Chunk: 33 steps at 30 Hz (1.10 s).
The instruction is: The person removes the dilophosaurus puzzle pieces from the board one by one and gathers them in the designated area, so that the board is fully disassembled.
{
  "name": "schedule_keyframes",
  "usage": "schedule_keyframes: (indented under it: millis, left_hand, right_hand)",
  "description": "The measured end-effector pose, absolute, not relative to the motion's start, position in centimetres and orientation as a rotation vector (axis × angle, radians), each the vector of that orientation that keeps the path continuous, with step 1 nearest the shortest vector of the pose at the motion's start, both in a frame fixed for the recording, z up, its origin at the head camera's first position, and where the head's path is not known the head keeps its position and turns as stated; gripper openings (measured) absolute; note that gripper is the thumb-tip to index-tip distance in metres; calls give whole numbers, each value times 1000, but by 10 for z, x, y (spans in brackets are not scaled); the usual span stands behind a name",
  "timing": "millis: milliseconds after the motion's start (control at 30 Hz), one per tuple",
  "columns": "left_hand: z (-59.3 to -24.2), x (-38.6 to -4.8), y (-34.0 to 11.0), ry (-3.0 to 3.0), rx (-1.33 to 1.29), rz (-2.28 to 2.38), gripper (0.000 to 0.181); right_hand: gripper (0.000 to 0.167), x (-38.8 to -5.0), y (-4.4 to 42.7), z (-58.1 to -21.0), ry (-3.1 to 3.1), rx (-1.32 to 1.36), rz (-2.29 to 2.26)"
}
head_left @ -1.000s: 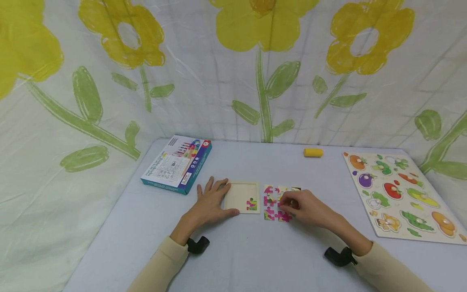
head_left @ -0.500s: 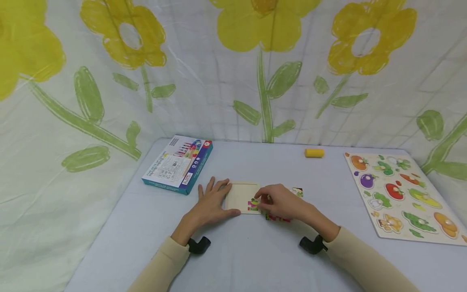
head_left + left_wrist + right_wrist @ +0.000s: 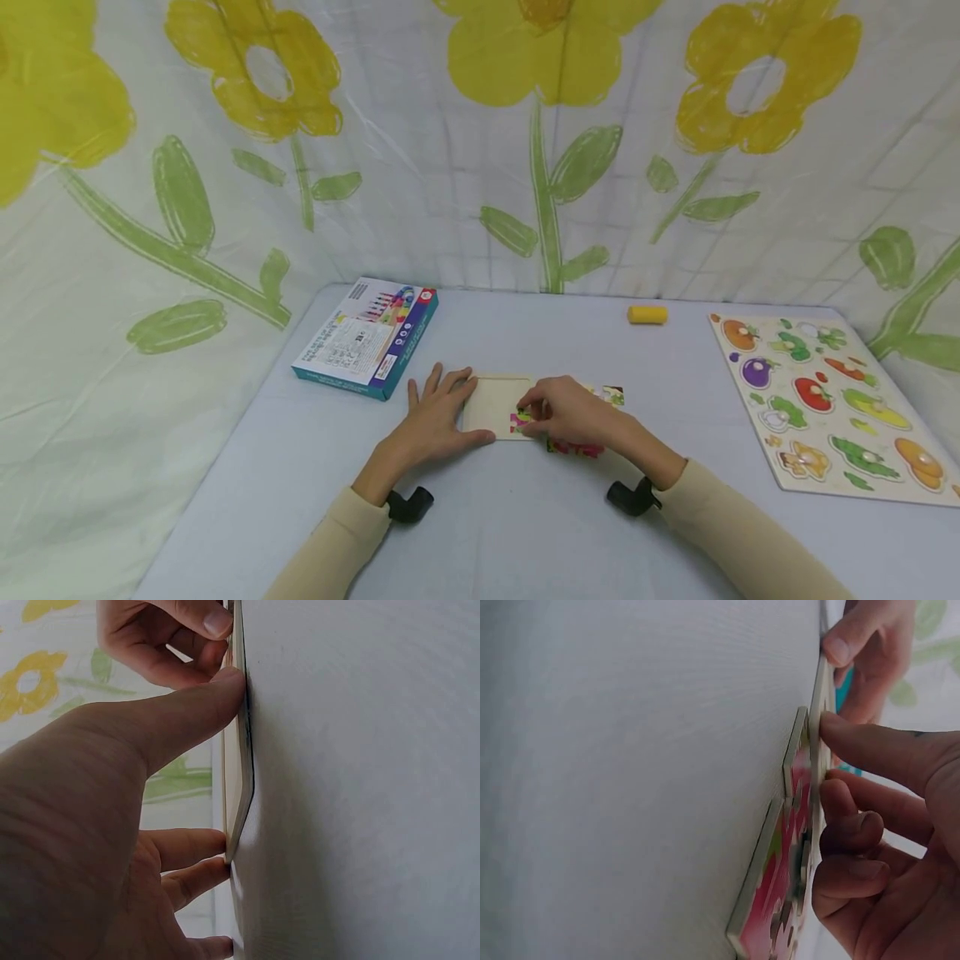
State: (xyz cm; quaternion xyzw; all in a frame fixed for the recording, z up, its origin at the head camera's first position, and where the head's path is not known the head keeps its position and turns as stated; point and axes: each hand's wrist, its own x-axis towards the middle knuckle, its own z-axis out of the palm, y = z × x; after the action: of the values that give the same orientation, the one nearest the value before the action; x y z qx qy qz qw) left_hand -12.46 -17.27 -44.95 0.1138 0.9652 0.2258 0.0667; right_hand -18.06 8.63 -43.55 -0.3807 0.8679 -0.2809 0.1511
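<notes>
In the head view my left hand [image 3: 431, 417] rests spread on the left side of a shallow square wooden puzzle tray [image 3: 487, 393], thumb on its front edge. The left wrist view shows its fingertips on the table along the tray [image 3: 234, 776]. My right hand [image 3: 570, 408] is at the tray's front right corner, thumb and forefinger pinching a small pink-and-green puzzle piece [image 3: 517, 423] there; the fingers hide most of it. Loose puzzle pieces [image 3: 577, 449] lie right of the tray, partly beneath the right hand; the right wrist view shows their pink faces [image 3: 761, 907].
A flat blue-and-white box [image 3: 360, 337] lies at the back left. A yellow cylinder [image 3: 647, 315] lies at the back. On the right is a large vegetable peg puzzle board [image 3: 832, 400]. A flowered curtain [image 3: 420, 167] hangs behind the table.
My right hand has moved left from the loose pieces to the tray's front right corner, settling slightly further left in the last half second. My left hand has stayed on the tray.
</notes>
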Motion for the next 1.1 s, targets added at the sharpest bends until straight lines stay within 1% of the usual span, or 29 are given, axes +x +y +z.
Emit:
schedule_keyframes:
  millis: [167,433,733,1100]
  left_hand:
    - [-449,-125,-172,2920,349,669,94]
    - [-449,-124,-172,2919,350,669,94]
    - [-449,-125,-172,2915,358,686,94]
    - [-448,-125,-172,2915,355,681,94]
  right_hand:
    - [26,-181,85,-436,2506,-1068,-817]
    - [27,-178,87,-439,2550,-1047,-873]
    - [14,-177,87,-438,2560,-1040,-947]
    - [11,-179,87,-440,2469,-901,-1051]
